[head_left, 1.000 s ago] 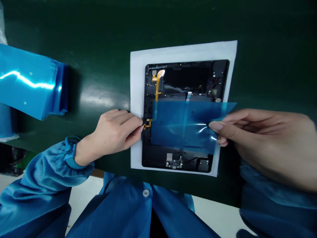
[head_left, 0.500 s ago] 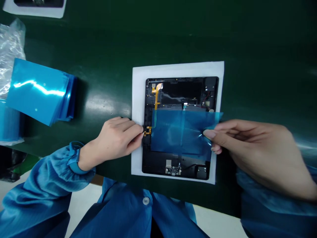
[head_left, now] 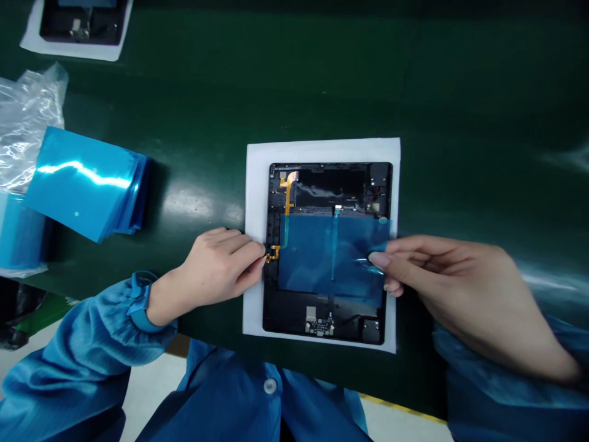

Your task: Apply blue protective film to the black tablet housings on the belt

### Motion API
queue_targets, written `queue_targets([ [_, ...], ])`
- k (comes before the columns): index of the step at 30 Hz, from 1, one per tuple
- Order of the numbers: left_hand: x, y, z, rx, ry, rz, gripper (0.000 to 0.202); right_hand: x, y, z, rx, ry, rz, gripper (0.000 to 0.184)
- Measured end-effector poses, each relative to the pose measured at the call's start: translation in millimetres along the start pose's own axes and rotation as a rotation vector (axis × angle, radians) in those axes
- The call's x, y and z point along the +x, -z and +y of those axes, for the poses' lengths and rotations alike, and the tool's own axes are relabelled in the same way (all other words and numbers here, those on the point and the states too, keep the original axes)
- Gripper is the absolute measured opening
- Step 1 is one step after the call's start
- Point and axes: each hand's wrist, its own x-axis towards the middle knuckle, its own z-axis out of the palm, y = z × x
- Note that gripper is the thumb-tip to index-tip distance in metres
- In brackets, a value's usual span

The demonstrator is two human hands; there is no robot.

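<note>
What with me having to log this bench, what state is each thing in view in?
Tablet shell: open, inner parts exposed.
White sheet: flat beneath it.
Blue film: over the shell, pinched at its right side.
Right hand: pinching the film.
Left hand: curled, at the shell's left edge.
Blue sheet stack: slightly fanned.
Clear plastic: crumpled.
Upper-left shell: open, cut off by the frame.

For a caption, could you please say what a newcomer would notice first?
Probably the glossy blue stack, streaked with light, on the left of the green table. Then the opened black device on a white mat near the centre, with the right hand pinching a translucent blue sheet over it.
</note>
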Motion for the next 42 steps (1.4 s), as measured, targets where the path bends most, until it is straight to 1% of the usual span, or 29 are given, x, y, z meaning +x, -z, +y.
queue_targets([
  [4, -1, -1.1, 0, -0.003, 0.002, 0.0, 0.017, 0, 1, 1, 0.004, -0.004, -0.008, 0.048],
  [9, -2, -2.0, -1, -0.003, 0.0, 0.002, 0.015, -1, 0, -3, 0.069, -0.028, -0.03, 0.047],
  [13, 0, 3.0, 0, -0.019, -0.005, 0.002, 0.014, -2, 0, -3, 0.147, -0.036, -0.038, 0.048],
  [15, 4, 7.5, 4, -0.006, -0.048, 0.016, 0.014, -3, 0, -4, 0.214, -0.018, -0.053, 0.05],
  [17, 12, 10.7, 9, 0.047, -0.124, 0.011, 0.015, -4, -2, -5, 0.294, 0.018, -0.051, 0.05],
  [20, 30, 7.8, 20, 0.152, -0.24, -0.077, 0.021, -3, -7, -6, 0.385, 0.055, 0.018, 0.043],
  [23, 52, -5.5, 34, 0.176, -0.289, -0.19, 0.03, 2, -10, -2, 0.395, 0.102, 0.113, 0.038],
  [25, 66, -15.7, 43, 0.159, -0.291, -0.238, 0.037, 3, -9, 3, 0.379, 0.172, 0.169, 0.038],
  [27, 77, -22.9, 50, 0.132, -0.292, -0.271, 0.044, 1, -6, 7, 0.29, 0.266, 0.247, 0.037],
  [28, 80, -24.7, 51, 0.117, -0.296, -0.283, 0.046, -3, -4, 8, 0.199, 0.33, 0.277, 0.035],
  [29, 82, -25.2, 50, 0.101, -0.292, -0.29, 0.046, -8, -3, 9, 0.076, 0.414, 0.279, 0.033],
  [30, 82, -24.4, 47, 0.086, -0.269, -0.285, 0.046, -13, -2, 9, -0.068, 0.521, 0.243, 0.033],
  [31, 80, -22.5, 41, 0.073, -0.223, -0.261, 0.045, -19, -3, 8, -0.224, 0.644, 0.173, 0.033],
  [33, 72, -16.6, 25, 0.059, -0.07, -0.163, 0.043, -26, -8, 4, -0.53, 0.905, -0.015, 0.036],
  [34, 67, -13.3, 16, 0.058, 0.015, -0.105, 0.043, -27, -13, 1, -0.666, 1.013, -0.09, 0.039],
  [35, 61, -10.5, 7, 0.056, 0.089, -0.056, 0.042, -26, -18, -3, -0.782, 1.091, -0.137, 0.042],
  [36, 56, -8.6, -1, 0.054, 0.14, -0.025, 0.041, -22, -23, -7, -0.876, 1.137, -0.159, 0.047],
  [38, 48, -8.4, -12, 0.049, 0.186, -0.01, 0.04, -11, -32, -16, -0.985, 1.159, -0.142, 0.055],
  [40, 43, -12.2, -15, 0.053, 0.194, -0.014, 0.041, 0, -37, -24, -1.03, 1.135, -0.086, 0.058],
  [42, 41, -17.3, -14, 0.066, 0.19, -0.012, 0.042, 2, -40, -27, -1.06, 1.114, -0.041, 0.06],
])
